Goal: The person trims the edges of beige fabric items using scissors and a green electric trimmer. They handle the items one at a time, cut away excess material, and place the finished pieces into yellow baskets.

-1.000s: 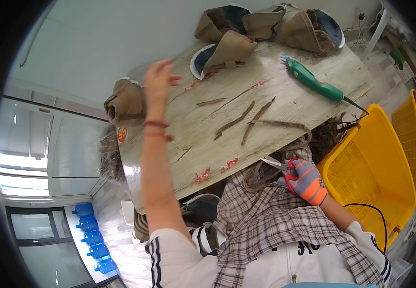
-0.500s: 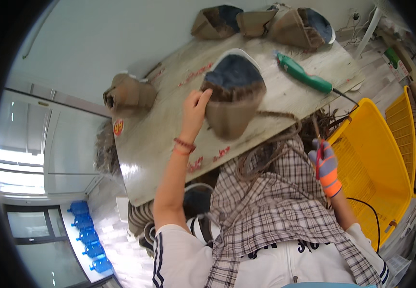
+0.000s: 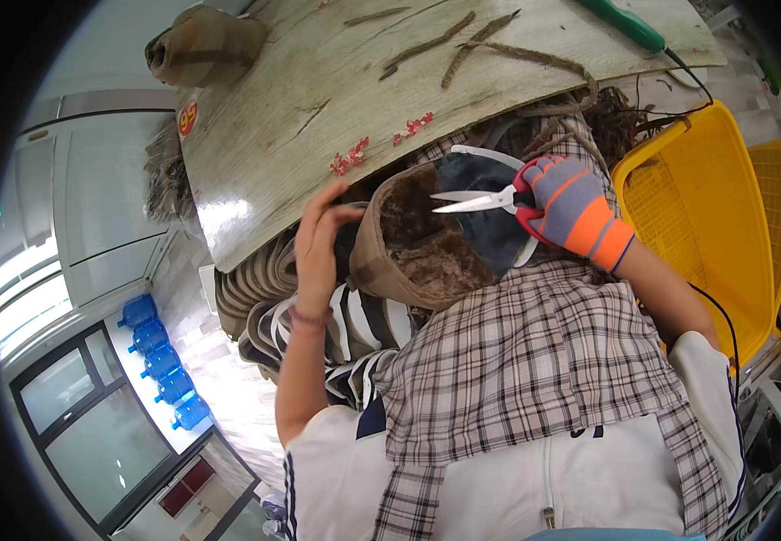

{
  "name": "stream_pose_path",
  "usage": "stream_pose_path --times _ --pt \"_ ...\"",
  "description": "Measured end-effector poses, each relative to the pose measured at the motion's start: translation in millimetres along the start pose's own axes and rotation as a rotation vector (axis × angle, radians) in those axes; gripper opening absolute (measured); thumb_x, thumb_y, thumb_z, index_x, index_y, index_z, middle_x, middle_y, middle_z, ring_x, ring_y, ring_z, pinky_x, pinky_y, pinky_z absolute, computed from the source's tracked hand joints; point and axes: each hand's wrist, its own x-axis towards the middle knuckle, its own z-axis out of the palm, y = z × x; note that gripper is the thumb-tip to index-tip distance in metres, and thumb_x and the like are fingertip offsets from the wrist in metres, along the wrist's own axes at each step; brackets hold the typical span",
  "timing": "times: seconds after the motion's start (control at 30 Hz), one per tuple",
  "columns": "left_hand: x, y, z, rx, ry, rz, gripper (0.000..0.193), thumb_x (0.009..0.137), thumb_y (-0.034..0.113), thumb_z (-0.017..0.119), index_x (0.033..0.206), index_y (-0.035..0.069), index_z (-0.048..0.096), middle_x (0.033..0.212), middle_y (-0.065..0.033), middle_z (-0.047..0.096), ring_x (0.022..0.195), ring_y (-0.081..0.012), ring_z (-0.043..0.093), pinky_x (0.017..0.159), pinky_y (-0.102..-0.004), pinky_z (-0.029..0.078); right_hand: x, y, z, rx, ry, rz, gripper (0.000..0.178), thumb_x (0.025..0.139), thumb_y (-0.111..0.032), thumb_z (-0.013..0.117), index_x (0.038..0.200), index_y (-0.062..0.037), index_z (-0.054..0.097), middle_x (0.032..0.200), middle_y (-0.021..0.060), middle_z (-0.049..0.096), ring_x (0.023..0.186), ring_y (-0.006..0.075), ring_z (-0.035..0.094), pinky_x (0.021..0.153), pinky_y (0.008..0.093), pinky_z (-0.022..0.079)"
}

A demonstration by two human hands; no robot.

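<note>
Half a second ago the hollow brown fabric piece with fluffy brown lining (image 3: 436,257) was held above the table; now it is at the person's lap, past the near edge of the pale wood-grain table (image 3: 264,171). The silver-bladed scissors with red handles (image 3: 501,198) have also swung in from beside the yellow plastic basket (image 3: 702,216), and now lie across the piece in view.

The right hand, in a grey glove with orange bands (image 3: 571,206), is clamped around the scissor handles. The blades stand apart, pointing left over the piece's opening and its dark blue panel (image 3: 485,236), which has a white outer edge. Whether they touch the lining cannot be told.

The bare left hand (image 3: 316,248) is at the piece's left rim, fingers parted — whether the tips press on the rim or sit just beside it is unclear. The opening faces up toward the camera, and the piece's lower edge meets the brown-and-white plaid cloth (image 3: 526,361) over the person's front.

On the table are thin brown fuzzy strips (image 3: 431,47), a rolled brown fabric piece (image 3: 215,45) near the far left corner, and a green handheld tool (image 3: 629,24). Striped brown-and-white pieces (image 3: 359,316) are bunched left of the lap.
</note>
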Motion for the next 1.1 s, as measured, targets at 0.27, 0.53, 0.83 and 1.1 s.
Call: stream_pose_path --times 0.27,0.53,0.83,1.1 --pt "-56.4 -58.3 6.0 -0.449 0.146 -0.279 0.031 0.093 0.013 0.040 0.121 -0.001 0.046 0.113 -0.0078 0.057 0.101 -0.0177 0.056 0.089 -0.0295 0.043 -2.4 -7.6 5.6 -0.028 0.013 -0.081 0.027 0.063 -0.024 0.070 0.083 -0.0105 0.059 0.080 0.0087 0.056 0.078 0.0252 0.054 0.069 0.0351 0.041" --pt "-56.6 -91.9 8.4 -0.664 0.316 -0.447 0.024 0.089 0.013 0.048 0.110 0.004 0.054 0.105 -0.0082 0.057 0.097 -0.0195 0.055 0.087 -0.0341 0.046 4.4 -21.7 7.7 -0.225 -0.088 -0.117 0.027 0.066 -0.032 0.069 0.083 -0.0120 0.061 0.077 0.0066 0.058 0.076 0.0218 0.056 0.069 0.0330 0.041" --pt "-57.2 -98.4 -15.5 -0.689 -0.039 -0.782 0.029 0.075 -0.001 0.063 0.103 0.006 0.059 0.096 -0.0054 0.060 0.085 -0.0178 0.060 0.075 -0.0330 0.051 13.4 -36.2 9.1 -0.164 -0.142 -0.189 0.027 0.067 -0.034 0.066 0.082 -0.0117 0.062 0.078 0.0050 0.059 0.076 0.0213 0.057 0.066 0.0324 0.042" --pt "-52.6 -82.3 -6.1 -0.655 0.139 -0.942 0.023 0.070 -0.009 0.064 0.091 -0.001 0.062 0.085 -0.0105 0.063 0.078 -0.0215 0.062 0.074 -0.0350 0.053 25.3 -44.6 25.9 -0.167 -0.162 -0.230 0.029 0.069 -0.034 0.064 0.080 -0.0081 0.059 0.073 0.0064 0.057 0.071 0.0221 0.056 0.062 0.0333 0.042"
